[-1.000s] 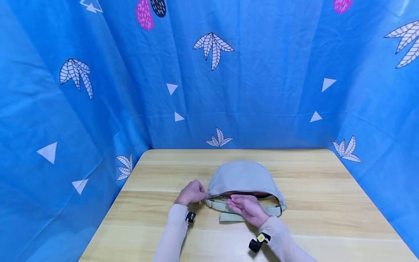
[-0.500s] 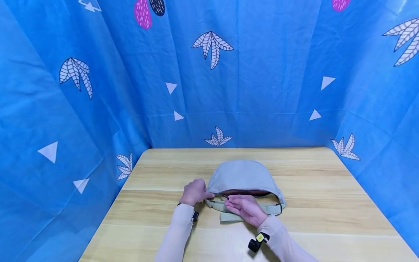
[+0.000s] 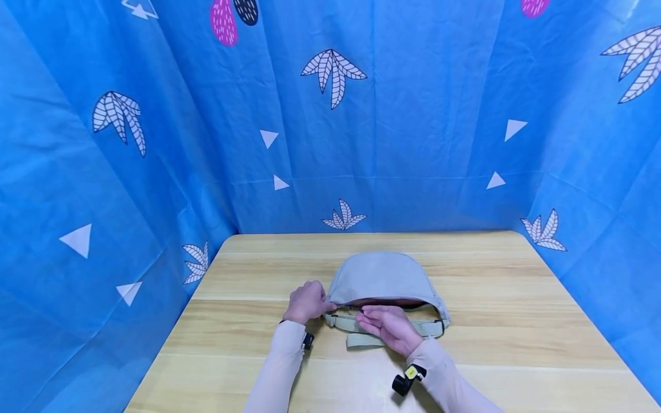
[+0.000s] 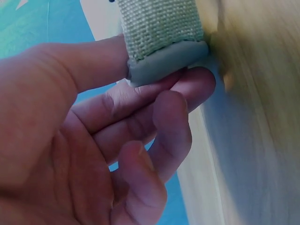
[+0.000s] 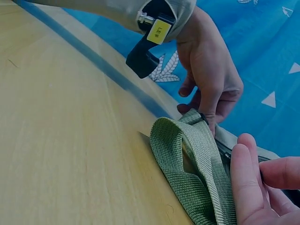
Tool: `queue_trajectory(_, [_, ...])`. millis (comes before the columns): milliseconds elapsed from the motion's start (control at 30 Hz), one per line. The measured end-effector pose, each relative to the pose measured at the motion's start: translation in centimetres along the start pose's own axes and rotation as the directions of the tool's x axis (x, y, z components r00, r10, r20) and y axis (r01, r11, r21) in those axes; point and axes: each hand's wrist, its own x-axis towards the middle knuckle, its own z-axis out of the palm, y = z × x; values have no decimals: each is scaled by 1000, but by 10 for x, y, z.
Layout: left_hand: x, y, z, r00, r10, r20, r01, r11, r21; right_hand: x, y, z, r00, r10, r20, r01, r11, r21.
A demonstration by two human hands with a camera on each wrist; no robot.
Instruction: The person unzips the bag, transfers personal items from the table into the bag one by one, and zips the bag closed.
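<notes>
I am holding the left end of the grey waist bag (image 3: pixel 382 276) with my left hand (image 3: pixel 307 302); its grip is closing thumb against curled fingers (image 4: pixel 154 108) on the corner where the green webbing strap (image 5: pixel 197 168) joins the fabric. My right hand (image 3: pixel 388 327) is lying just beside that grip, at the bag's near edge, with thumb and forefinger coming together at the zipper line; I cannot tell whether that grip is actually pinching the pull, since the fingertips (image 5: pixel 248 173) are partly out of view. The bag is lying flat on the wooden table (image 3: pixel 248 344), stretching away from both grips, its strap folded on the table under my right palm.
</notes>
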Motion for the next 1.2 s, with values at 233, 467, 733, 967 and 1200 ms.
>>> queue_trajectory(233, [-1, -2, 0, 1000, -10, 21, 11, 1000, -29, -1, -1, -3, 1000, 0, 1, 0, 1000, 9])
queue_trajectory(467, [-3, -2, 0, 1000, -10, 23, 11, 999, -37, -1, -2, -7, 1000, -7, 4, 7, 1000, 8])
queue_trajectory(733, [-3, -4, -2, 1000, -8, 21, 9, 999, -46, -4, -7, -12, 1000, -12, -19, 13, 1000, 7])
queue_trajectory(967, [-2, -7, -3, 1000, -7, 27, 9, 999, -46, -3, -9, -15, 1000, -3, -15, 3, 1000, -2])
queue_trajectory(1200, [-1, -6, -3, 999, -12, 35, 13, 999, -50, -3, -9, -17, 1000, -6, -12, 6, 1000, -11])
